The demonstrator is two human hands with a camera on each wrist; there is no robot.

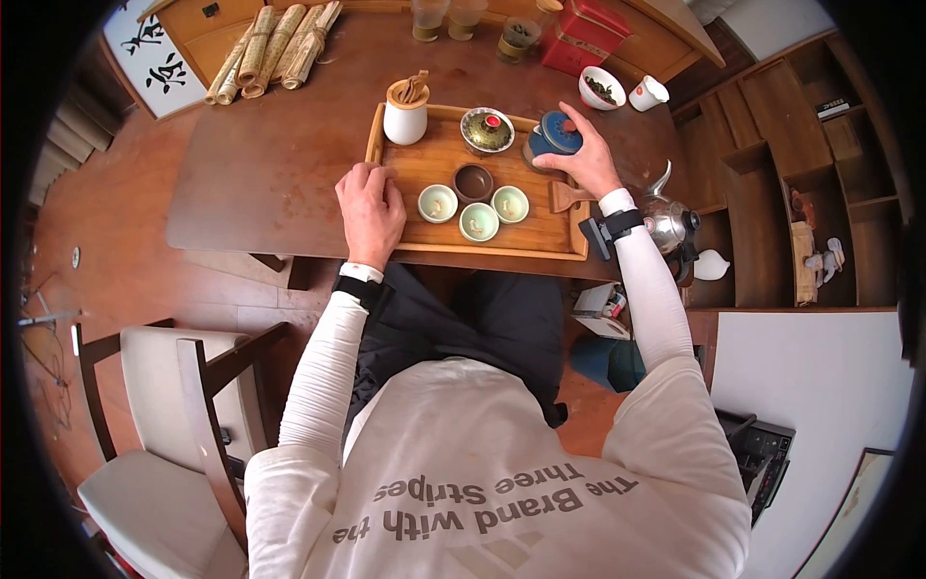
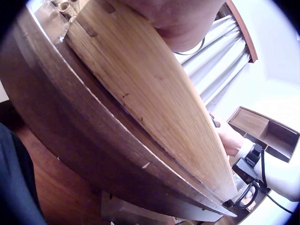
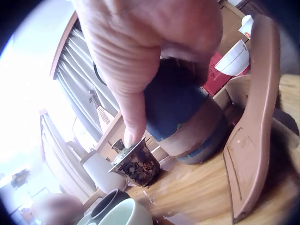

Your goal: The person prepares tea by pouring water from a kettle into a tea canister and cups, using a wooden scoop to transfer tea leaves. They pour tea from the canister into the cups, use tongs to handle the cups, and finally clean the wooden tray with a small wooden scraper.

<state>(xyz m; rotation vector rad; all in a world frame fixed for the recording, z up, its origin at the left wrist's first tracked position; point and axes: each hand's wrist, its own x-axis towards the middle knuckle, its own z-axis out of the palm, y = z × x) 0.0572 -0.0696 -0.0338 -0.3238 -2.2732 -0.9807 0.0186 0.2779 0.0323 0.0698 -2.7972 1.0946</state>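
My right hand (image 1: 590,159) holds a lidded blue jar (image 3: 176,108) with a brown band, at the right back of the wooden tray (image 1: 526,232). Its thumb lies along the jar's near side. Beside it, a brown flat-bladed tool (image 3: 255,117) leans at the tray's right rim. My left hand (image 1: 371,210) rests at the tray's left front corner, fingers loosely curled and holding nothing. Between the hands stand a dark brown cup (image 1: 473,181) and three pale green cups (image 1: 478,222). Behind them is a patterned lidded bowl (image 1: 487,131), its lid on.
A white pot of wooden tools (image 1: 405,118) stands at the tray's back left. Beyond the tray are a white bowl of leaves (image 1: 602,89), a white cup (image 1: 648,94), a red box (image 1: 585,37) and bamboo scrolls (image 1: 280,48). A steel kettle (image 1: 667,220) stands right of the tray.
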